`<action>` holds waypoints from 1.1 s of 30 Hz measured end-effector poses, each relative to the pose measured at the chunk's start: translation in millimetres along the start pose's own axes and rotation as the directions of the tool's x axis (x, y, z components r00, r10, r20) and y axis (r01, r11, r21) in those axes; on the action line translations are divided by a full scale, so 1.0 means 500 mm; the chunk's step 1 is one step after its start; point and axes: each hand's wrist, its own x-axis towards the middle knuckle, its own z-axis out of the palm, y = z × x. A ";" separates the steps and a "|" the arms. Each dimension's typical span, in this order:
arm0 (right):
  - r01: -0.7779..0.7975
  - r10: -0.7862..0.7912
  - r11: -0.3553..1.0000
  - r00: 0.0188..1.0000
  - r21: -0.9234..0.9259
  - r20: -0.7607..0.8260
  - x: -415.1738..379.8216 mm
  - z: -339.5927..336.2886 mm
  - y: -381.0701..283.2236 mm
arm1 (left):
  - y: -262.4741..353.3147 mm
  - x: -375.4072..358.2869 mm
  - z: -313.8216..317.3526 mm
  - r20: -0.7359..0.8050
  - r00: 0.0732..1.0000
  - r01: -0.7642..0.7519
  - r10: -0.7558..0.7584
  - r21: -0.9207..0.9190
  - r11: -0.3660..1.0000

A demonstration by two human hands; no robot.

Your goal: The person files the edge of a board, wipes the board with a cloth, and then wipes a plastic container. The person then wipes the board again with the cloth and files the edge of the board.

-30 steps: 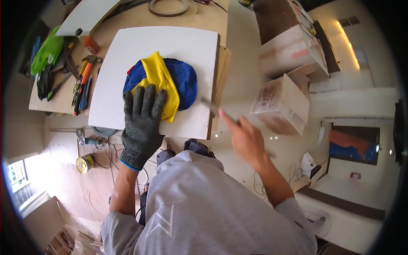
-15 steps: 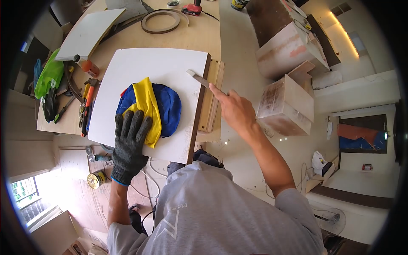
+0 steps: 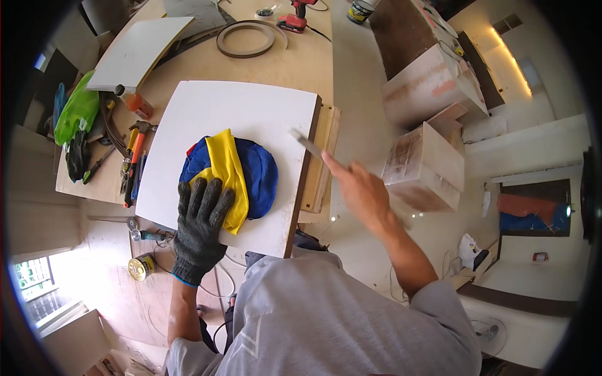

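Observation:
A white board point(image 3: 251, 103) with a dark right edge lies on the workbench. On it rests a blue cloth point(image 3: 258, 178) with a yellow cloth point(image 3: 224, 160) across it. My left hand point(image 3: 202, 219), in a dark knitted glove, lies flat with fingers spread on the board and the cloth's lower left part. My bare right hand point(image 3: 364, 191) is closed around a flat metal tool point(image 3: 307, 145), forefinger stretched along it. The tool's tip, slightly blurred, is over the board near its right edge; contact cannot be made out.
Left of the board are a hammer point(image 3: 138, 138), an orange bottle point(image 3: 135, 103) and a green bag point(image 3: 78, 116). A roll of edging strip point(image 3: 246, 39) and a red power tool point(image 3: 293, 20) lie on the workbench point(image 3: 307, 69). White boxes point(image 3: 423, 166) stand at right.
The view has shifted, so the board and cloths appear lower and slightly right. My right hand and the tool have moved down and right in the picture. My left hand stays on the cloth.

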 end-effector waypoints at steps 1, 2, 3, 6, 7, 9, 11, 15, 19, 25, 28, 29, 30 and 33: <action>0.004 -0.005 1.000 1.000 -0.019 -0.027 0.013 0.000 0.007 | 0.001 0.000 0.000 0.004 1.000 0.008 -0.008 -0.002 1.000; 0.002 -0.004 0.999 0.999 -0.033 -0.052 0.030 0.007 0.018 | 0.001 0.001 0.000 0.004 1.000 0.021 -0.021 -0.003 1.000; -0.018 0.015 0.999 0.997 -0.038 -0.077 0.041 0.017 0.030 | 0.002 0.001 -0.002 0.016 1.000 0.019 -0.019 -0.004 1.000; 0.034 -0.032 0.999 0.975 0.005 -0.218 0.150 0.025 0.054 | 0.007 0.009 -0.004 0.025 1.000 0.013 -0.013 -0.014 1.000; 0.057 -0.055 0.998 0.965 0.002 -0.255 0.161 0.024 0.052 | 0.008 0.007 -0.007 0.030 0.999 0.017 -0.017 -0.016 1.000; -0.022 0.019 1.000 0.994 -0.022 -0.107 0.102 -0.006 0.031 | 0.006 0.007 -0.008 0.022 1.000 0.016 -0.015 -0.017 1.000; -0.055 0.055 0.998 0.998 -0.022 -0.014 0.049 -0.014 0.016 | 0.003 0.007 -0.003 0.013 1.000 0.025 -0.025 -0.025 0.999; -0.050 0.052 0.998 0.996 0.028 -0.077 0.105 0.013 0.028 | 0.003 0.002 -0.006 0.033 0.999 0.014 -0.014 -0.024 1.000; -0.030 0.025 0.998 0.994 -0.050 -0.110 0.156 0.014 0.049 | 0.005 0.007 -0.006 0.016 1.000 0.022 -0.022 -0.024 0.999; 0.005 -0.005 1.000 0.998 -0.008 -0.063 0.045 0.003 0.033 | 0.010 0.010 -0.008 0.037 0.999 0.040 -0.039 -0.013 0.999; -0.003 -0.001 1.000 0.983 -0.018 -0.182 0.184 0.015 0.064 | 0.013 0.013 -0.005 0.020 1.000 0.020 -0.019 -0.018 1.000; 0.008 -0.013 1.000 0.976 -0.025 -0.217 0.203 0.016 0.069 | 0.011 0.009 -0.003 0.009 1.000 0.019 -0.019 -0.016 1.000; -0.004 -0.005 0.999 0.980 -0.049 -0.199 0.198 0.001 0.061 | 0.008 0.009 -0.002 0.016 1.000 0.006 -0.006 -0.011 1.000; -0.044 0.044 0.998 0.999 -0.055 -0.010 0.105 -0.027 0.034 | 0.005 0.009 -0.005 0.041 0.999 0.015 -0.015 -0.003 1.000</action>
